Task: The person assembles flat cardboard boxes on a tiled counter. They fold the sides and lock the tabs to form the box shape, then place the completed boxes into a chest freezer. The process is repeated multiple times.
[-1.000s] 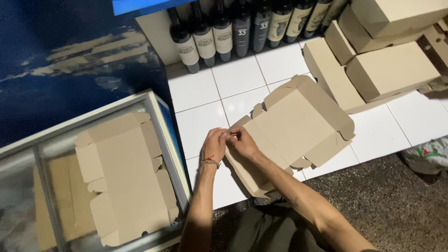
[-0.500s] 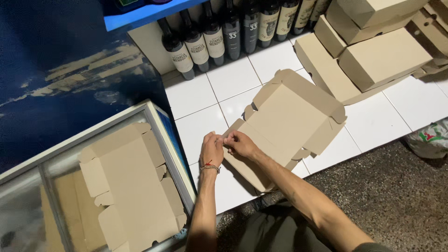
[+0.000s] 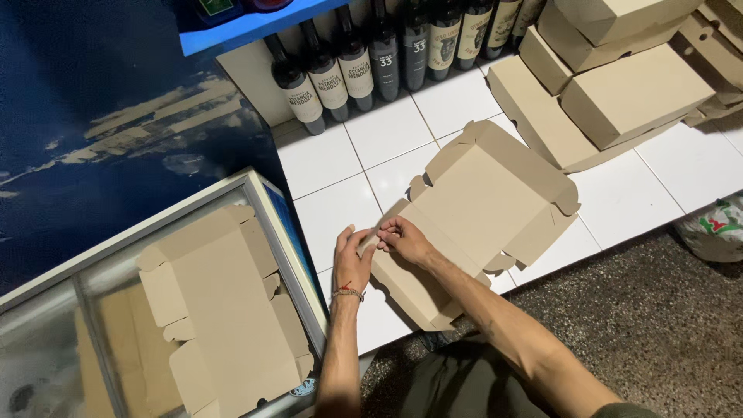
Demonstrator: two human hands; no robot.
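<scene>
While I kneel over the white tiled floor (image 3: 340, 155), both of my hands meet at the near left corner of a flat, unfolded cardboard box blank (image 3: 480, 209). My left hand (image 3: 352, 259) stands with its fingers held together and nearly straight, pressed against the outer side of a small end flap (image 3: 370, 240), the thumb tucked close behind. A thin bracelet (image 3: 348, 292) circles that wrist. My right hand (image 3: 404, 238) comes in from the other side: thumb and forefinger are pinched shut on the same flap's edge, the remaining fingers curled loosely beneath them. The fingertips of the two hands are all but touching, with only the strip of card between them.

The blank lies on the tiles in front of me, its long panel stretching away to the upper right, its side flaps partly raised and its near edge resting just beside my knee.

To my left, a second flat blank (image 3: 220, 310) rests on top of a glass-topped cabinet (image 3: 267, 205). Against the wall stands a row of dark bottles (image 3: 371, 62) under a blue shelf (image 3: 240, 27). On the far right, finished cardboard boxes (image 3: 627, 85) are stacked on the floor, well apart from my hands.
</scene>
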